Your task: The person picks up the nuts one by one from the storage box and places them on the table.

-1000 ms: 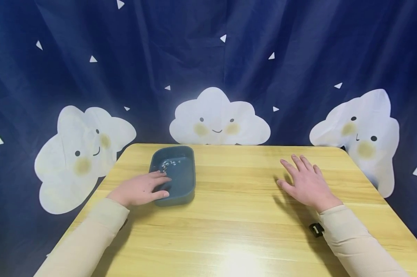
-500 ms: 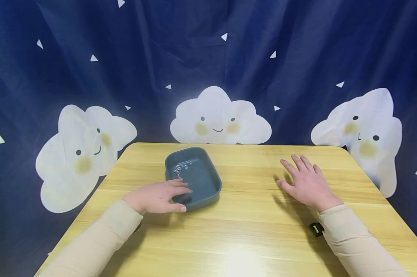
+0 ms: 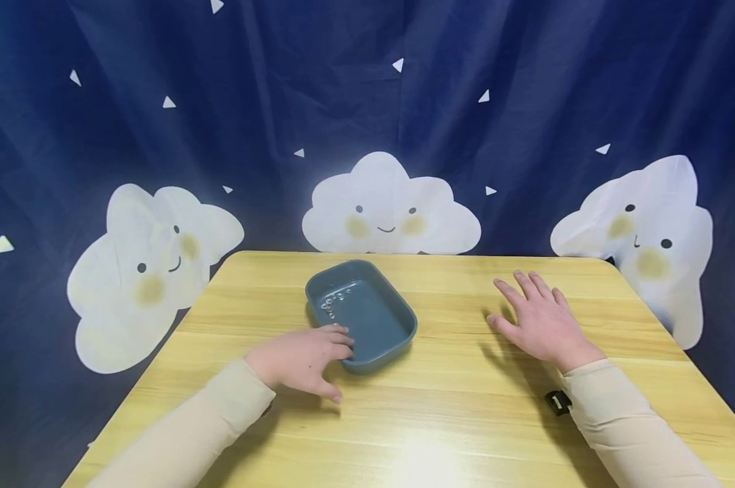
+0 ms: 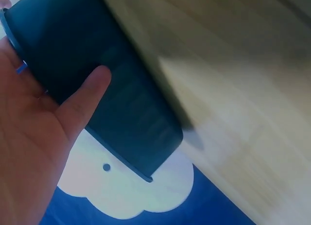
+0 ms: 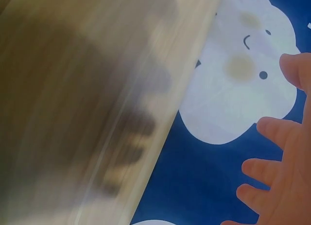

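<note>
A dark blue-grey rectangular tray [image 3: 370,308] stands at an angle on the table, left of the middle. Several small shiny, clear round beads or drops [image 3: 329,305] lie along its left inner side. My left hand [image 3: 303,358] is at the tray's near left corner, fingertips over the rim and thumb spread away from the wall. In the left wrist view the thumb [image 4: 90,96] extends in front of the tray's outer wall [image 4: 126,113]; the other fingers are partly hidden behind the rim. My right hand [image 3: 541,325] hovers above the table with spread fingers, holding nothing.
The light wooden table [image 3: 453,407] fills the foreground, its far edge close to a dark blue curtain [image 3: 343,81] printed with white clouds. A black strap buckle [image 3: 558,402] shows below the right sleeve.
The tray has slid rightward and turned, its far end now pointing left. My left hand has moved right with it, and its thumb has spread away from the tray. The right hand stays in place.
</note>
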Motion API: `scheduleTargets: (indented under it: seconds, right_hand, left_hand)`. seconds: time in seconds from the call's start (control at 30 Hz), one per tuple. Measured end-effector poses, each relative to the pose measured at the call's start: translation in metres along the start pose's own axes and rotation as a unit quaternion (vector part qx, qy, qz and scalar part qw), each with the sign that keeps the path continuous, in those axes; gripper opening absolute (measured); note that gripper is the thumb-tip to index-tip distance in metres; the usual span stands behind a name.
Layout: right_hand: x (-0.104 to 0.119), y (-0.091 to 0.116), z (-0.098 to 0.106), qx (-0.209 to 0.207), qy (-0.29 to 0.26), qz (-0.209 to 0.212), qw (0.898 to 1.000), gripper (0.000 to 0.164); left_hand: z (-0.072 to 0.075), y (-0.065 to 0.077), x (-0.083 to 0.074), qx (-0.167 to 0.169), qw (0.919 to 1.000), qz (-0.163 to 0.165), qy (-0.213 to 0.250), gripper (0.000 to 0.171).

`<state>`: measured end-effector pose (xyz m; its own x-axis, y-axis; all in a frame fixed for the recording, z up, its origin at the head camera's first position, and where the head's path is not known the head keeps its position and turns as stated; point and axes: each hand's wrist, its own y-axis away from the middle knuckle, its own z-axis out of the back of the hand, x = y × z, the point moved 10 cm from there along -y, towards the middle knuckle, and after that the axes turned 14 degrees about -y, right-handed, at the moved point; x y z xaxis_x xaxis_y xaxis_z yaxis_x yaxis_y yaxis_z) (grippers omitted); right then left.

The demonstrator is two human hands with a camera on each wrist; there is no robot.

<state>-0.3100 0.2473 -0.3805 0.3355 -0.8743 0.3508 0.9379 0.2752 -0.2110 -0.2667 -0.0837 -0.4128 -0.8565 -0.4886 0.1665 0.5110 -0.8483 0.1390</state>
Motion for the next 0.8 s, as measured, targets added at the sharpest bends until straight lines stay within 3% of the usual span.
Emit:
scheduleTargets:
  seconds: [0.33,0.63,0.8]
  right_hand:
    - [0.006,-0.003,-0.001,0.002,-0.004,0.002,1.0,0.074]
    - [0.009,-0.004,-0.001,-0.011,0.003,0.016,1.0,0.071]
    - [0.015,-0.006,-0.002,-0.017,0.005,0.027,0.999,0.07]
  left_hand:
    - [0.01,-0.021,-0.036,-0.089,0.9923,-0.079,-0.033,0.059]
    - [0.016,-0.036,-0.065,-0.122,0.9851,-0.105,-0.061,0.056]
    - [0.018,-0.046,-0.077,-0.126,0.9833,-0.094,-0.092,0.056]
